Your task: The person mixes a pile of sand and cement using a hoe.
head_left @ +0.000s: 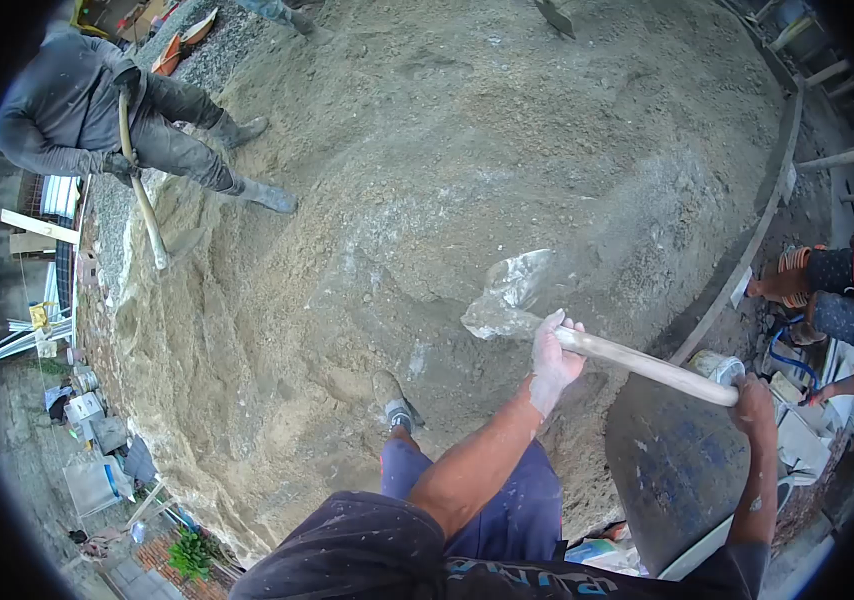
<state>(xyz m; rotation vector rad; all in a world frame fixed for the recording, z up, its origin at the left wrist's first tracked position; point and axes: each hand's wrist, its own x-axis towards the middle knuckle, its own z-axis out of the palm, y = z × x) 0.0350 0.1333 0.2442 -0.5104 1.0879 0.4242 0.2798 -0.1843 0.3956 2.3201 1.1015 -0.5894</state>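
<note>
- right hand (753, 392) wraps tight around the butt end of the shovel handle (647, 365), right over the dark drum (677, 470)
- left hand (553, 362), dusted white, is clamped shut further up that handle, closer to the blade
- shovel blade (503, 298) sits just past the left hand, loaded with pale grey mix, hovering over the big sand pile (467, 160)
- way past the blade, across the pile, another worker (97, 110) leans on their own shovel (143, 205)
</note>
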